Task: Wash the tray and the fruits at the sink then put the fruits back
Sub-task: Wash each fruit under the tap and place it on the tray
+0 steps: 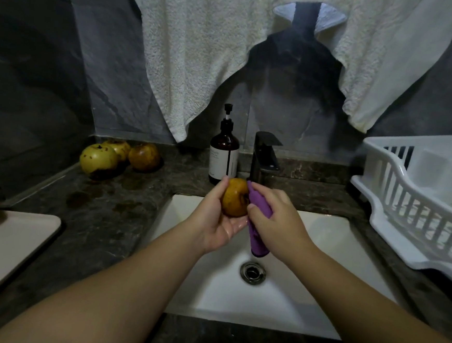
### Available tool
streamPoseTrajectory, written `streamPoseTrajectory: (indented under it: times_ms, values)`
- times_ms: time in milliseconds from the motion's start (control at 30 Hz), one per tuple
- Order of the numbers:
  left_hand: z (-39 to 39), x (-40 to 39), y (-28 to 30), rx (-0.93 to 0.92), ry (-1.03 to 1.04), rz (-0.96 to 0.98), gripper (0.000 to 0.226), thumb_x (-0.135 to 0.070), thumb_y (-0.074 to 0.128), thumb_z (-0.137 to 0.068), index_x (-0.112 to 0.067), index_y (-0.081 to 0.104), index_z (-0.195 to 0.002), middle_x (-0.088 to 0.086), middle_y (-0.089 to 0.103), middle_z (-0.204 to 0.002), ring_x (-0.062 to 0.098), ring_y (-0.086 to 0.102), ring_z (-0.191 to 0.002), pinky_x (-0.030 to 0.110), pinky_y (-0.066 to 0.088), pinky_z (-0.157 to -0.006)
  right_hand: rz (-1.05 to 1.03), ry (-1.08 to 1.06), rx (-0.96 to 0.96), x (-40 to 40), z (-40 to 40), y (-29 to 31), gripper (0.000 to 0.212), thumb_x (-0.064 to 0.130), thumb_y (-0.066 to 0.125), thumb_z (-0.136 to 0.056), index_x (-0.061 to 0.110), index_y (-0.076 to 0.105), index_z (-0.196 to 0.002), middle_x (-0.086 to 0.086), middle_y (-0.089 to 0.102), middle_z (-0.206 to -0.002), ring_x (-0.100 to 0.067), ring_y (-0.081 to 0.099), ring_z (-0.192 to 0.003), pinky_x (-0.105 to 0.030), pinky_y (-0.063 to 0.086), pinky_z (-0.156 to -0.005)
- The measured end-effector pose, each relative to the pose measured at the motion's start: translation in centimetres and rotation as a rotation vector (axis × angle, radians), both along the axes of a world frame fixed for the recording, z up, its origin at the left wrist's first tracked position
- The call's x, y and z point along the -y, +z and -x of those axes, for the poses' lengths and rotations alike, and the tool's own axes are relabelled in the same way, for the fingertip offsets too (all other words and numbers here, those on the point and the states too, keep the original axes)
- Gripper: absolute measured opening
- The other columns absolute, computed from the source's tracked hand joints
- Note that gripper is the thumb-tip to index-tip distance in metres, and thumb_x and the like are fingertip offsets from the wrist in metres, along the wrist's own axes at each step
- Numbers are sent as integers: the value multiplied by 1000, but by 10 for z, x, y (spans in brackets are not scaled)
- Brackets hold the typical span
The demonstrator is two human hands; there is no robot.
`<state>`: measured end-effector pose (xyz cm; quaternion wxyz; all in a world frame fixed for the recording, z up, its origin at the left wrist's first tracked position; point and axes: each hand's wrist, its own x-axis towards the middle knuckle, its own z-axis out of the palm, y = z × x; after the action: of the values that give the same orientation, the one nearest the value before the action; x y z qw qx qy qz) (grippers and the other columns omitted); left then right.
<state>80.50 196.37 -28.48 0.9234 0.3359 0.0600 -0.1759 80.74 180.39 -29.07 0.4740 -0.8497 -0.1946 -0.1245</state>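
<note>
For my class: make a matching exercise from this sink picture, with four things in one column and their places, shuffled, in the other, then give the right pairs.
Things:
1. purple cloth
2. soap bottle
3. white rack
4. three fruits

Places:
A. counter, right of the sink
B. gripped in the right hand
C. counter, back left corner
D. just left of the black tap

Pairs: 1-B, 2-D, 3-A, 4-C

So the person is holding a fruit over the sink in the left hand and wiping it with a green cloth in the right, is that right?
Nearly. The cloth is purple, not green, as the head view shows. The rest holds: the left hand holds the fruit over the sink, and the right hand presses the cloth against it.
</note>
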Motion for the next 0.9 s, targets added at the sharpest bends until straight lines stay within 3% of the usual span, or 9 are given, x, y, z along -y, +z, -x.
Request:
streamPoseTrajectory:
  times_ms: [200,267,367,433,533,600,700,833,900]
  values:
    - [0,-4,2,-26,67,13,74,-59,61,-95,3,58,-134,30,70,-124,37,72,-113,46,57,-102,181,26,38,0,3,-1,49,37,65,-93,44,53,-140,23,37,-121,3,47,-107,-11,38,-83]
    - [2,-4,2,-30,54,-11,73,-59,62,-96,3,57,-135,30,70,-123,37,73,-111,45,60,-98,175,-23,25,0,2,0,45,35,62,-94,41,55,-137,19,39,-121,-3,51,-107,-17,42,-81]
    - [6,2,3,-33,17,-71,72,-62,58,-97,0,62,-133,26,72,-122,33,76,-104,41,65,-81,109,-45,31,-3,2,-1,47,35,61,-95,41,52,-141,18,39,-121,1,50,-104,-13,39,-79]
    - [6,5,5,-30,30,-76,71,-62,57,-98,-1,63,-133,25,73,-121,32,77,-102,39,66,-78,110,-22,21,-3,2,-1,50,36,62,-94,43,50,-143,20,38,-122,5,47,-104,-11,37,-79]
    - [3,2,6,-33,120,-51,70,-60,60,-97,-3,56,-137,29,71,-122,37,74,-109,45,60,-97,175,-21,9,0,1,-2,46,36,63,-93,40,55,-137,17,40,-122,-2,50,-104,-16,41,-81]
    - [3,1,6,-35,120,-51,70,-60,60,-96,-3,55,-137,29,71,-123,38,73,-110,46,58,-100,165,-38,6,-1,-1,-3,45,36,63,-93,39,56,-136,17,40,-121,1,49,-99,-17,41,-80]
    - [5,5,3,-39,60,-45,69,-62,59,-97,-2,60,-130,27,74,-117,35,76,-105,43,63,-89,107,-32,-4,-4,-2,-5,51,37,62,-91,44,52,-140,19,39,-121,7,45,-102,-12,37,-79]
    - [-1,0,2,-22,144,-102,60,-49,71,-93,-7,57,-133,27,70,-125,36,74,-108,45,62,-94,216,-32,-18,3,-6,-7,43,41,63,-91,43,58,-134,17,41,-121,-1,50,-100,-20,42,-81]
    - [-2,-6,3,2,226,-242,54,-36,80,-88,-14,56,-132,21,67,-126,31,76,-101,37,65,-78,243,-94,-72,8,-10,-5,43,39,60,-93,37,57,-135,9,44,-126,-8,50,-99,-28,43,-83]
